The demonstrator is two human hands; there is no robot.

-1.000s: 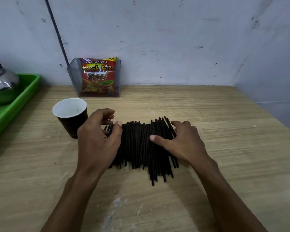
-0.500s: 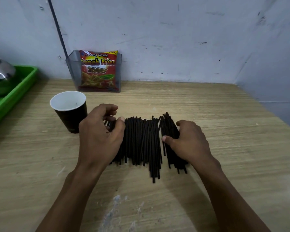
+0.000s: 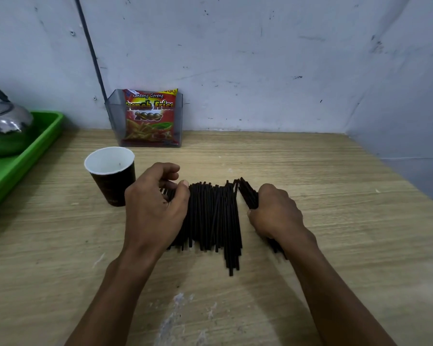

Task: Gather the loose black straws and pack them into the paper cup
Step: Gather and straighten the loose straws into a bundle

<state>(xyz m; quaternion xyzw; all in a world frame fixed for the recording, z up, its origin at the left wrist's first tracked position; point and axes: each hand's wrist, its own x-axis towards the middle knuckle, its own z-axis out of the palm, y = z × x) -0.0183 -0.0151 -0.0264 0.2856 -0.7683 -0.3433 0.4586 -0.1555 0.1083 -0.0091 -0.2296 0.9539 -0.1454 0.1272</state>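
Many black straws (image 3: 213, 216) lie side by side on the wooden table (image 3: 335, 221), pointing away from me. My left hand (image 3: 155, 208) lies curled over the left edge of the pile, thumb on top and fingers round a few straws. My right hand (image 3: 275, 213) grips a small bundle of straws (image 3: 248, 193) pulled apart from the right side of the pile. The paper cup (image 3: 110, 176), dark outside and white inside, stands upright just left of my left hand and looks empty.
A clear holder with a red French Fries snack packet (image 3: 149, 118) stands against the back wall. A green tray (image 3: 23, 161) with a metal kettle (image 3: 3, 123) sits at the left edge. The wall closes off the right side.
My right hand has curled round a bundle of straws and drawn it rightward, opening a gap from the main pile. My left hand has stayed on the left edge.
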